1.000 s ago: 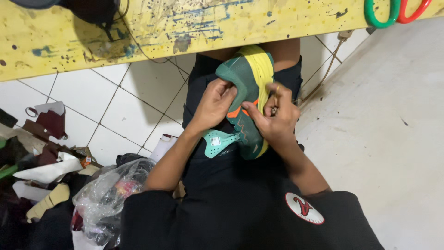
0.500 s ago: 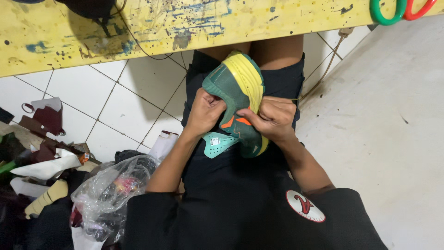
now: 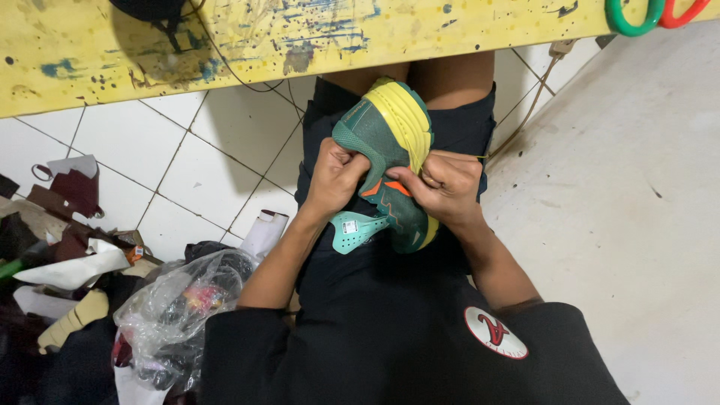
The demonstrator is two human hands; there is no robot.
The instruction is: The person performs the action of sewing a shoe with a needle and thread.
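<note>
The green sports shoe with a thick yellow rubber sole rests on the person's lap, below the yellow paint-spattered desk. It looks light, its upper soft, its sole stiffer. The left hand and right hand each have their grip pressed onto the upper.

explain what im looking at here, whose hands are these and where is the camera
The camera sits on a person's head and looks straight down at their own lap. No machine is involved. The left hand and right hand both grip a green sports shoe with a yellow sole, held on the lap above black shorts. A yellow paint-spattered workbench crosses the top. On the tiled floor to the left lie a clear plastic bag and scraps of material.
</note>
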